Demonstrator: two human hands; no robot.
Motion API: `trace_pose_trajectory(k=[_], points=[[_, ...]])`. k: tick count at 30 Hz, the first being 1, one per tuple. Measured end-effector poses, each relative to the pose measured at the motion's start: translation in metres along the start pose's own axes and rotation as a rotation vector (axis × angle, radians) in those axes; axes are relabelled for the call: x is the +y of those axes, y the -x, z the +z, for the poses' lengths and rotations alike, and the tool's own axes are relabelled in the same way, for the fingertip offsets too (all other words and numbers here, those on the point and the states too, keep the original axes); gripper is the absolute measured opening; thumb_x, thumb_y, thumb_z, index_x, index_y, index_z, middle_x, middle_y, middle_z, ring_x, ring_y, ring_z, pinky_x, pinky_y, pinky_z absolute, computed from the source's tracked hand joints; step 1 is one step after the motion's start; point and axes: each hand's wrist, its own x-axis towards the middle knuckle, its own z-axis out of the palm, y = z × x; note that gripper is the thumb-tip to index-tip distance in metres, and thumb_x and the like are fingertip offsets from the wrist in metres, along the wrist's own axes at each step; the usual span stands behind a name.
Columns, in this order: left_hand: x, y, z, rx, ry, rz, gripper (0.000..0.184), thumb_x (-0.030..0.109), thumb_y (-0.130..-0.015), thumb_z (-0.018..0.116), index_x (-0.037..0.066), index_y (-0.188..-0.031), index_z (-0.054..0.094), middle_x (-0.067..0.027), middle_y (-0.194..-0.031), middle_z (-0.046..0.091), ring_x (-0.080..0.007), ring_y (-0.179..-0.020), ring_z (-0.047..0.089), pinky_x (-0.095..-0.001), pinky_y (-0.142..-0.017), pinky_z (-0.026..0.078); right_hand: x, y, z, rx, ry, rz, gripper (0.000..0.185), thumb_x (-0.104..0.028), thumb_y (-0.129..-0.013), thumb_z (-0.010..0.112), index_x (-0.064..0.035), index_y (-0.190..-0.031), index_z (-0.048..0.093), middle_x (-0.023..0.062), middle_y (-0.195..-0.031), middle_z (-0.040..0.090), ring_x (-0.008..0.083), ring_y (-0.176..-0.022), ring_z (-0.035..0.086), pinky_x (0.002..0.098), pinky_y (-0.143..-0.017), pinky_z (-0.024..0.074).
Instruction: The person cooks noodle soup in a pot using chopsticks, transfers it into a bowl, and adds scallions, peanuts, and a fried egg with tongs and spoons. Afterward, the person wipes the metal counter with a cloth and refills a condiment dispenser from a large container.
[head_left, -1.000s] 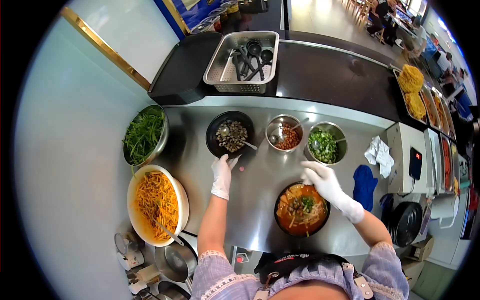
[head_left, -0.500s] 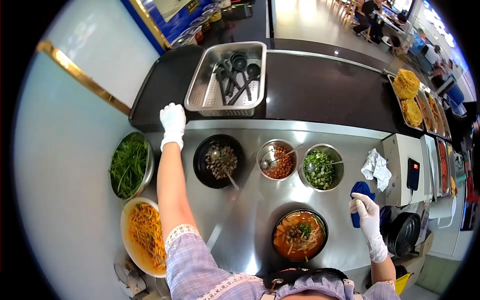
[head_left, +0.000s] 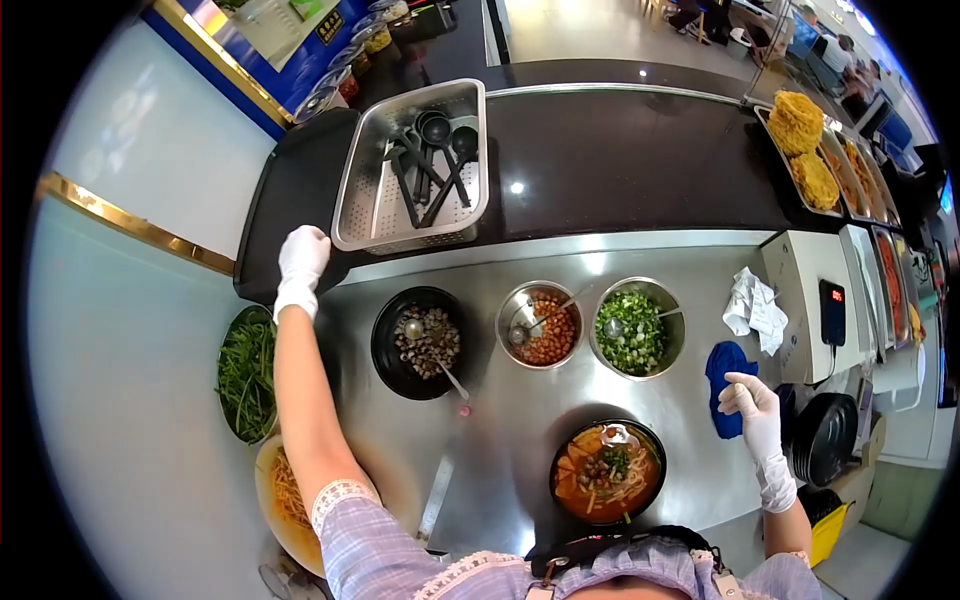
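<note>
My gloved left hand [head_left: 303, 262] is over the near edge of a black tray [head_left: 290, 190], left of a perforated steel pan [head_left: 410, 238] that holds black ladles [head_left: 434, 130]. Its fingers are curled closed, and whatever they hold is hidden. My gloved right hand [head_left: 755, 408] hovers beside a blue cloth [head_left: 728, 365], fingers loosely bent and apart, with nothing visible in them. Between my arms, a black bowl of noodle soup [head_left: 607, 470] with toppings sits near the counter's front edge.
Behind the soup stand a black bowl of chopped topping [head_left: 425, 345], steel bowls of peanuts [head_left: 545, 325] and chopped scallions [head_left: 632, 335]. Leafy greens [head_left: 247, 370] and shredded food [head_left: 285, 490] lie left. A white box [head_left: 800, 300], crumpled paper [head_left: 755, 310] and stacked black bowls [head_left: 825, 435] are right.
The view has shifted, the pan and tray now sitting further left and the left arm covering more of the shredded food. My left hand stays by the tray; my right stays by the blue cloth.
</note>
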Motion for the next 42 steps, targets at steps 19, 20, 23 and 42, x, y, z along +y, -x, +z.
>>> trace_pose_trajectory(k=[19, 20, 23, 42], points=[[0.009, -0.023, -0.01, 0.321, -0.618, 0.043, 0.011, 0.006, -0.093, 0.043, 0.004, -0.103, 0.046, -0.0147, -0.097, 0.061, -0.0284, -0.08, 0.067, -0.0404, -0.062, 0.056, 0.025, 0.016, -0.126, 0.487, 0.175, -0.076, 0.024, -0.014, -0.093, 0.053, 0.0043, -0.104, 0.063, 0.0061, -0.078, 0.065, 0.0114, -0.068, 0.06, 0.0249, -0.066, 0.051], [0.005, -0.02, -0.014, 0.422, -0.527, 0.054, 0.009, 0.01, -0.093, 0.045, 0.003, -0.099, 0.046, -0.0164, -0.096, 0.061, -0.0306, -0.08, 0.066, -0.0419, -0.062, 0.055, 0.035, 0.018, -0.143, 0.54, 0.108, -0.06, 0.024, -0.014, -0.093, 0.053, 0.0048, -0.104, 0.063, 0.0063, -0.077, 0.064, 0.0116, -0.068, 0.06, 0.0242, -0.065, 0.0507], [-0.018, -0.032, -0.015, 0.184, -0.538, 0.118, 0.018, 0.018, -0.096, 0.043, 0.003, -0.105, 0.049, -0.0176, -0.091, 0.062, -0.0348, -0.081, 0.064, -0.0432, -0.064, 0.053, 0.051, 0.031, -0.178, 0.648, 0.073, -0.018, 0.024, -0.014, -0.093, 0.053, 0.0049, -0.102, 0.064, 0.0066, -0.075, 0.063, 0.0117, -0.064, 0.059, 0.023, -0.062, 0.0496], [0.266, 0.124, -0.062, 0.383, -0.235, 0.924, 0.009, 0.007, -0.073, 0.06, 0.009, -0.075, 0.052, -0.0089, -0.073, 0.052, -0.0266, -0.068, 0.059, -0.0357, -0.058, 0.049, 0.063, -0.071, -0.415, 0.963, 1.258, 0.044, 0.09, -0.036, -0.071, 0.077, 0.0016, -0.139, 0.032, 0.0199, -0.134, 0.046, 0.0353, -0.125, 0.042, 0.0412, -0.102, 0.0377]])
